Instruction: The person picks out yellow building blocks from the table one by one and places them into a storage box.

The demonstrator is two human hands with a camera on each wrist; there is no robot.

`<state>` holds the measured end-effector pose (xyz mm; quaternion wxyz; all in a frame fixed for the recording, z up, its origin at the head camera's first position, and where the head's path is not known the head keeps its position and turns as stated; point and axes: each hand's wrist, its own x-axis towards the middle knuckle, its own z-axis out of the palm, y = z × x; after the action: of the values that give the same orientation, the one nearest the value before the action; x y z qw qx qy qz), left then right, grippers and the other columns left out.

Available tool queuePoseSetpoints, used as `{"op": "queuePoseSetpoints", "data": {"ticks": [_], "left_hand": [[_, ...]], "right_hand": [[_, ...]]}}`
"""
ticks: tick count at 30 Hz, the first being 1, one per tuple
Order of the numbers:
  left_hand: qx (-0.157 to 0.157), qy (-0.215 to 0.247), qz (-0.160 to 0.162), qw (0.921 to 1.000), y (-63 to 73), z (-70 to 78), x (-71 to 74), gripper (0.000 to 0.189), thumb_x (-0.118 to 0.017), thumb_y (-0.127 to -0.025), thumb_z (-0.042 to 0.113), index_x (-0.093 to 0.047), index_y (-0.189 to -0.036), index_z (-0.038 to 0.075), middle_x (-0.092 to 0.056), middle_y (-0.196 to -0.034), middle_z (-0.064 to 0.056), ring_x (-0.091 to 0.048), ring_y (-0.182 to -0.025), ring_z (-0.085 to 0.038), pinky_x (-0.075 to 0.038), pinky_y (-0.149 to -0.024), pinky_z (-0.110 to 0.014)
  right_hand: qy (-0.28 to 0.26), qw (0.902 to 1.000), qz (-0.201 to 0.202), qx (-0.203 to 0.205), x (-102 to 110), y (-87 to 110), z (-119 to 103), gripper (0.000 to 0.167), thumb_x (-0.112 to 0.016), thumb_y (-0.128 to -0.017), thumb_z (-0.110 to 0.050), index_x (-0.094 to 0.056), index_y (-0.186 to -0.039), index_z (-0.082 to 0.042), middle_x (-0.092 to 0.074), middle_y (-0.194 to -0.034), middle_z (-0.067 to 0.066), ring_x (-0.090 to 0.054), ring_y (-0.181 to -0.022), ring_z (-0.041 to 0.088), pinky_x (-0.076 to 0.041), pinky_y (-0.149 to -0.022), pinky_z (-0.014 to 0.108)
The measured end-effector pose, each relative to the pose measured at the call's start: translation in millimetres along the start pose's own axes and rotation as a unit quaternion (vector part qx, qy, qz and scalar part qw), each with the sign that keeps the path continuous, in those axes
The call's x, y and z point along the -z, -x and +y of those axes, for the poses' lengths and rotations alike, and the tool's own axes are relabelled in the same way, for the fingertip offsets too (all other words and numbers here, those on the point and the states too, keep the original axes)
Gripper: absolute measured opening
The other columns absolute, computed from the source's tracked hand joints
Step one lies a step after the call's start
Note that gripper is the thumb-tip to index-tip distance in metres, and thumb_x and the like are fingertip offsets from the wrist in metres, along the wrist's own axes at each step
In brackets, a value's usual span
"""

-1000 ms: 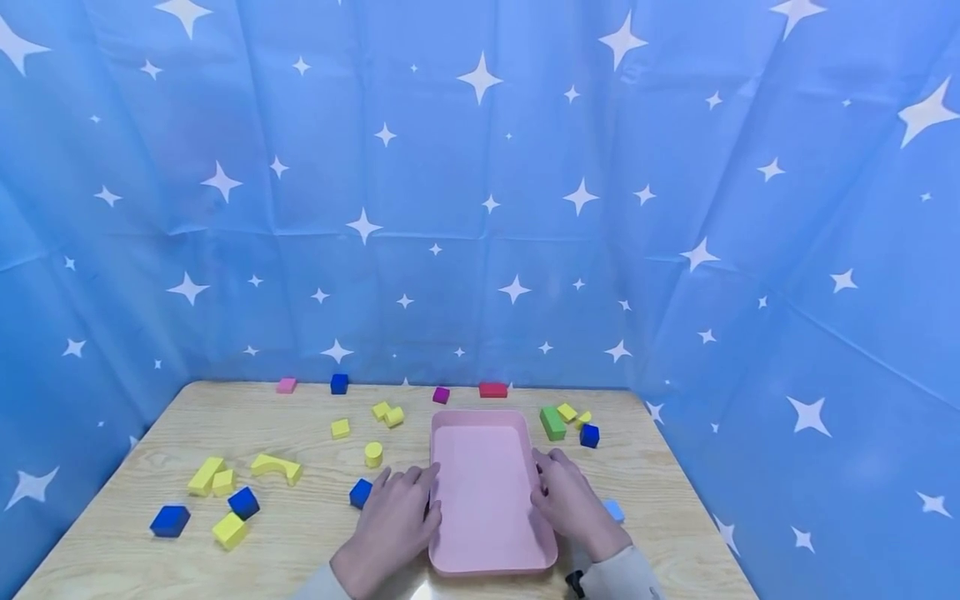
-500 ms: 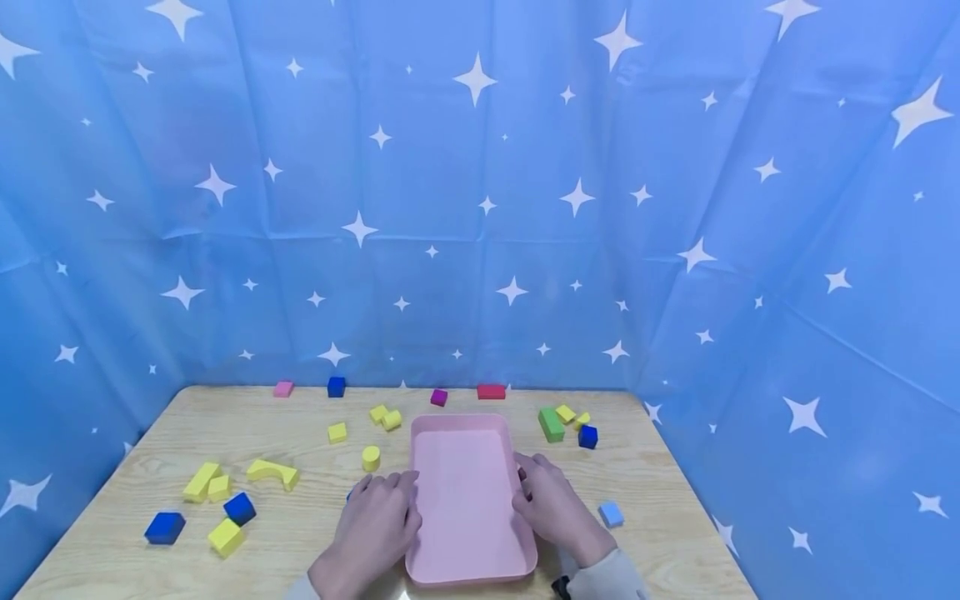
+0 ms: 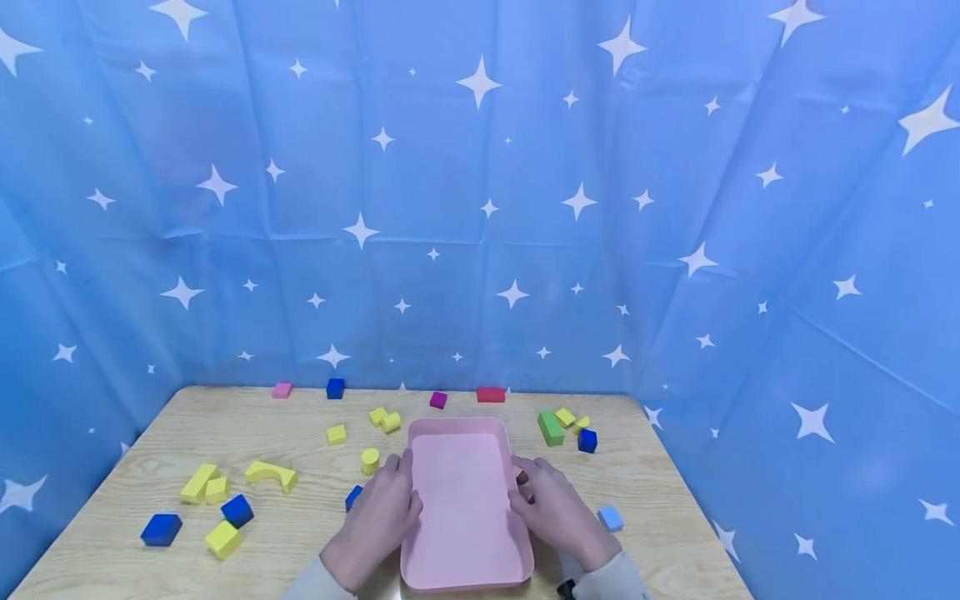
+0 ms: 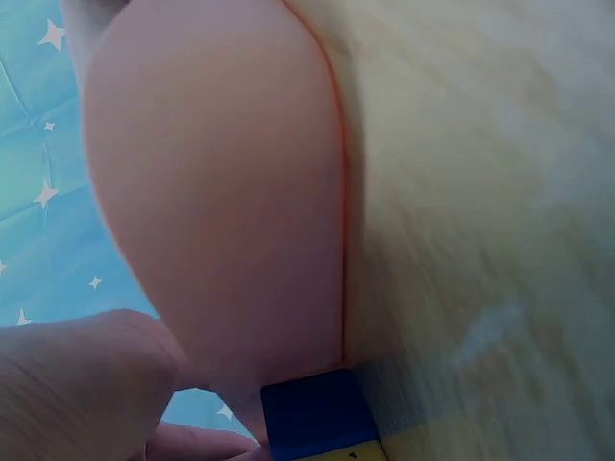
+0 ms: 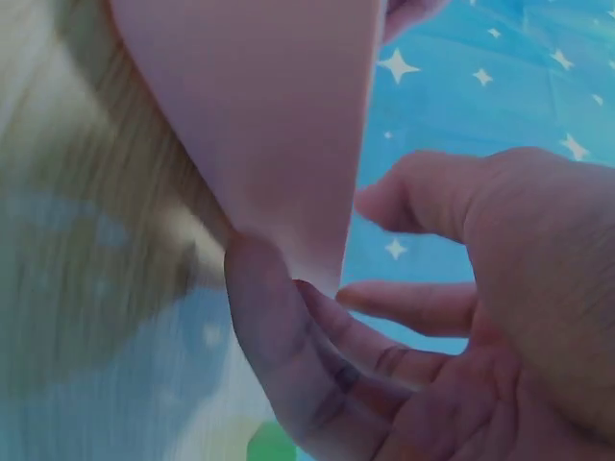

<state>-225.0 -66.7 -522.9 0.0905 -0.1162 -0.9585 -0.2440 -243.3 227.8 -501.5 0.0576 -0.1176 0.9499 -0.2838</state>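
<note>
A pink rectangular tray [image 3: 463, 508] with low walls sits at the front middle of the wooden table, between both hands. Along its left wall, my left hand [image 3: 377, 512] holds it, thumb at the rim. My right hand [image 3: 557, 508] grips the opposite wall with curled fingers. The right wrist view has those fingers [image 5: 274, 327] against the outside of the tray's wall [image 5: 279, 125], thumb near the rim. A blue block [image 3: 353, 497] pokes out beside the left hand; in the left wrist view this blue block [image 4: 317, 413] overlaps the tray's outer wall [image 4: 231, 192].
Yellow blocks, including an arch [image 3: 272, 475] and a cylinder [image 3: 370, 461], lie left among blue blocks [image 3: 161, 529]. Along the back are pink, blue, purple and red blocks [image 3: 491, 395]. Right of the tray lie a green block [image 3: 551, 428] and a light blue block [image 3: 611, 518]. A starry blue curtain [image 3: 480, 208] surrounds the table.
The tray has shifted left and slightly toward the person, with both hands staying at its sides. The light blue block on the right now shows more fully.
</note>
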Motion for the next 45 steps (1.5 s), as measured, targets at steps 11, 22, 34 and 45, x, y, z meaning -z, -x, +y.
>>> {"op": "queuePoseSetpoints", "data": {"ticks": [11,22,34,45], "left_hand": [[0.008,0.033,-0.01,0.9994,0.0,-4.2,-2.2,0.068,-0.079,-0.099,-0.005,-0.056,-0.162,-0.016,-0.068,-0.145,-0.038,-0.08,-0.093,-0.026,-0.072,-0.072,-0.029],[0.007,0.043,-0.019,0.9989,-2.7,-5.8,-7.1,0.07,-0.08,-0.098,-0.005,-0.054,-0.162,-0.017,-0.066,-0.149,-0.04,-0.08,-0.088,-0.023,-0.069,-0.067,-0.022],[0.01,0.038,-0.022,0.999,-1.5,-5.7,-4.4,0.069,-0.081,-0.1,-0.003,-0.054,-0.163,-0.016,-0.066,-0.149,-0.039,-0.084,-0.098,-0.03,-0.073,-0.074,-0.028],[0.012,0.053,-0.028,0.9981,-6.5,-8.7,-4.8,0.068,-0.076,-0.103,-0.003,-0.052,-0.166,-0.015,-0.065,-0.153,-0.038,-0.082,-0.096,-0.027,-0.072,-0.073,-0.027]], "right_hand": [[0.034,0.9928,0.114,-0.01,36.4,-21.5,36.0,0.057,-0.08,-0.109,-0.017,-0.064,-0.162,-0.001,-0.069,-0.145,0.025,-0.076,-0.127,0.041,-0.07,-0.104,0.057],[0.044,0.9923,0.104,-0.052,66.0,-49.9,84.9,0.059,-0.075,-0.111,-0.014,-0.058,-0.164,0.005,-0.052,-0.161,0.041,-0.066,-0.131,0.049,-0.067,-0.096,0.055],[0.073,0.9915,0.086,-0.064,66.7,-73.5,109.8,0.059,-0.079,-0.107,-0.013,-0.061,-0.158,0.01,-0.06,-0.153,0.04,-0.067,-0.132,0.05,-0.063,-0.111,0.066],[0.047,0.9911,0.097,-0.078,64.5,-82.4,117.9,0.055,-0.077,-0.106,-0.008,-0.061,-0.155,0.012,-0.066,-0.147,0.038,-0.072,-0.117,0.041,-0.067,-0.103,0.058]]}}
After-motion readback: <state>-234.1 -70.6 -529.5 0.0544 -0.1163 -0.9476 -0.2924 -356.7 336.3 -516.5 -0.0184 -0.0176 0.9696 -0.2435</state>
